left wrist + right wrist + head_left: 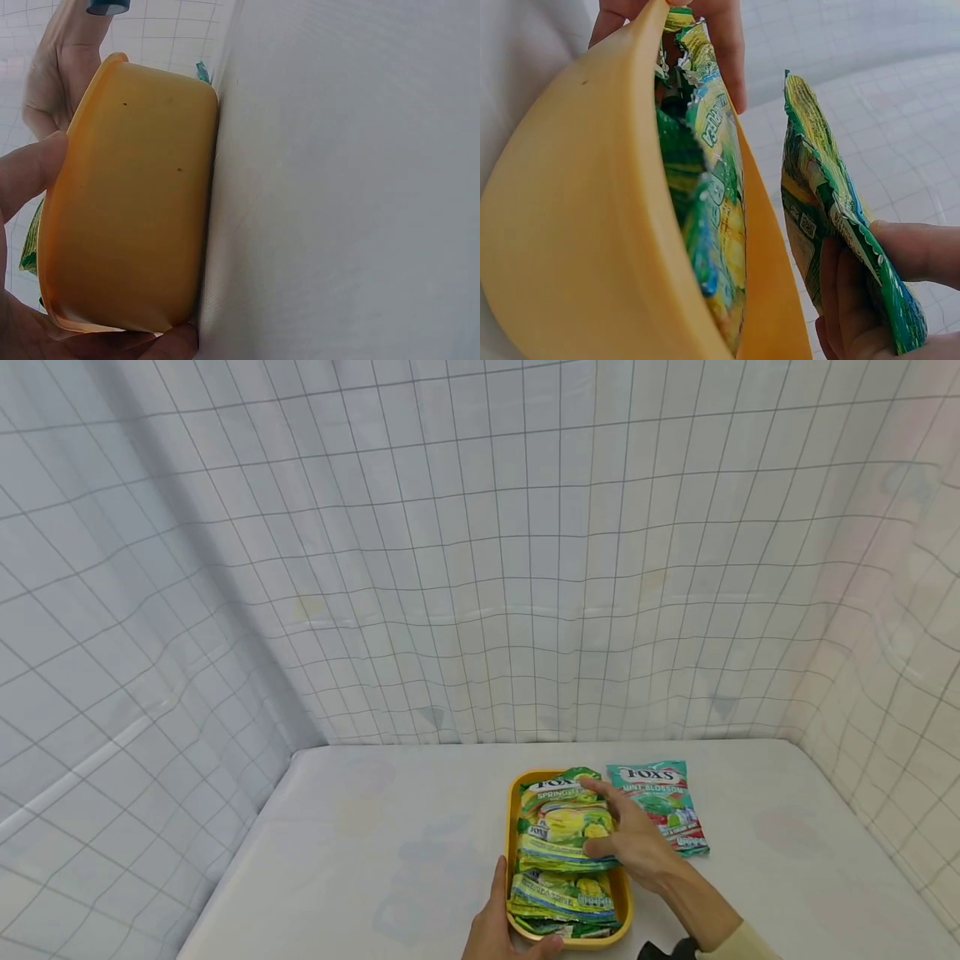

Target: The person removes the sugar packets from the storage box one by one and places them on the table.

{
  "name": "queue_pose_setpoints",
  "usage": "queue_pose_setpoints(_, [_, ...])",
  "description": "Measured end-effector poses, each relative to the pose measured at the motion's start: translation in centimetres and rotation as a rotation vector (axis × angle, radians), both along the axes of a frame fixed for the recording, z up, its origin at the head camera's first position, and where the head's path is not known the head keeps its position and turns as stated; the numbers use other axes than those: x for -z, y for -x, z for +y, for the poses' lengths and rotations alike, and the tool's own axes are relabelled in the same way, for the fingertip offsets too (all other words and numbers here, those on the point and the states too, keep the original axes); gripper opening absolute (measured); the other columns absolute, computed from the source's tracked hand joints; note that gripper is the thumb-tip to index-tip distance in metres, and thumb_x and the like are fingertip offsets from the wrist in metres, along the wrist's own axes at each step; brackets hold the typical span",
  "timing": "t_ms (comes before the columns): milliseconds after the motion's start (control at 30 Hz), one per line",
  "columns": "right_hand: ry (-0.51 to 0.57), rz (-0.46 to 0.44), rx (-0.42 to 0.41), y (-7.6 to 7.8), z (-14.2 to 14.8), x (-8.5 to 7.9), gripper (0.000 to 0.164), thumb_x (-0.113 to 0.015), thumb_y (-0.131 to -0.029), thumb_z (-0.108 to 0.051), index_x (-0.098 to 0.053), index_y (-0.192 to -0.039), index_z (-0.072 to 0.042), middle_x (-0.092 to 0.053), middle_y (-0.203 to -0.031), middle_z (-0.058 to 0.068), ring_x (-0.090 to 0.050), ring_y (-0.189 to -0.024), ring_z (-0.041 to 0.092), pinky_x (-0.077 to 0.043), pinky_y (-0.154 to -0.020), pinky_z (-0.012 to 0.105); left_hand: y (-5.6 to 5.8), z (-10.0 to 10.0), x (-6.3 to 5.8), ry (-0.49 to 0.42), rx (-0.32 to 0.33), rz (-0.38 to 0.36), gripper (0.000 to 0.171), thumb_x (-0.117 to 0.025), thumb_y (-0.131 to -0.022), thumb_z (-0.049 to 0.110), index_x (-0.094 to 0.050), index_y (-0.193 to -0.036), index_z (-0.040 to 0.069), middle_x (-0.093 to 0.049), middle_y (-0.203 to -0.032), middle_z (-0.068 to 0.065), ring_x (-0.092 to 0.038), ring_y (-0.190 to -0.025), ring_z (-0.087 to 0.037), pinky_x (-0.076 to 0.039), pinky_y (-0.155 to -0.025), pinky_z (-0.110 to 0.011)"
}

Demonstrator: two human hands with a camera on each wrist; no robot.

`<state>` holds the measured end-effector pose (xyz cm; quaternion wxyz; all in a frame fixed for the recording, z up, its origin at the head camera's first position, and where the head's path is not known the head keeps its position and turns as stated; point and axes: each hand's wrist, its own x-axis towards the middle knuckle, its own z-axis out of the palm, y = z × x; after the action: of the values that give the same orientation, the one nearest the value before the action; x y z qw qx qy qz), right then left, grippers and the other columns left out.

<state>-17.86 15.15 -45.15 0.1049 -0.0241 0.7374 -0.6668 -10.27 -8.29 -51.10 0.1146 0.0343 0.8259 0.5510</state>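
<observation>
A yellow plastic tub (627,910) stands on the white table with green-and-yellow candy bags (562,893) inside. At its near left corner my left hand (497,931) grips the wall, thumb by the rim and fingers round the end in the left wrist view. My right hand (633,839) pinches a Fox's candy bag (558,827) by its right edge, over the tub's far half. In the right wrist view that held candy bag (806,180) is tilted above the rim, thumb on one face and fingers on the other.
A teal Fox's Mint Blossom candy bag (656,772) lies flat on the table just right of the tub, partly behind my right hand. White gridded curtains (480,568) rise behind and along both sides of the white table (360,860).
</observation>
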Motion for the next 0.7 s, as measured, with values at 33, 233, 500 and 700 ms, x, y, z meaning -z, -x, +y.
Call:
queue_pose_setpoints(33, [-0.007,0.001,-0.002,0.0,0.1,-0.1,0.093,-0.076,-0.073,0.019,-0.044,-0.154,-0.015,-0.023,-0.163,0.02,-0.002,-0.151,0.05,-0.036,-0.11,0.065,0.0,0.0,0.0,0.002,-0.004,-0.004,0.12,-0.077,-0.087,0.055,-0.006,-0.16,-0.008,-0.06,-0.134,-0.015,-0.063,-0.118,-0.035,-0.051,-0.097,-0.057])
queue_pose_setpoints(233, [0.027,0.011,-0.022,-0.2,0.8,-0.5,0.093,-0.074,-0.075,0.018,-0.041,-0.155,-0.017,-0.017,-0.165,0.018,0.002,-0.151,0.049,-0.035,-0.11,0.065,-0.1,0.2,-0.2,0.023,-0.023,-0.027,0.122,-0.078,-0.084,0.058,-0.008,-0.16,-0.008,-0.058,-0.136,-0.015,-0.06,-0.121,-0.037,-0.049,-0.099,-0.059])
queue_pose_setpoints(500, [0.041,0.046,-0.042,-0.4,2.0,-1.1,0.094,-0.073,-0.077,0.015,-0.037,-0.158,-0.017,-0.007,-0.168,0.018,0.006,-0.152,0.047,-0.027,-0.115,0.065,0.0,0.2,-0.3,0.046,-0.015,-0.033,0.124,-0.079,-0.083,0.059,-0.009,-0.16,-0.007,-0.057,-0.138,-0.019,-0.058,-0.123,-0.04,-0.047,-0.1,-0.062])
queue_pose_setpoints(700, [0.07,0.043,-0.041,-0.3,3.3,-1.5,0.094,-0.073,-0.079,0.014,-0.033,-0.159,-0.014,0.005,-0.169,0.018,0.012,-0.152,0.045,-0.023,-0.117,0.064,0.1,0.2,-0.3,0.036,-0.006,-0.023,0.124,-0.08,-0.083,0.058,-0.008,-0.16,-0.007,-0.056,-0.138,-0.021,-0.059,-0.122,-0.041,-0.047,-0.1,-0.061])
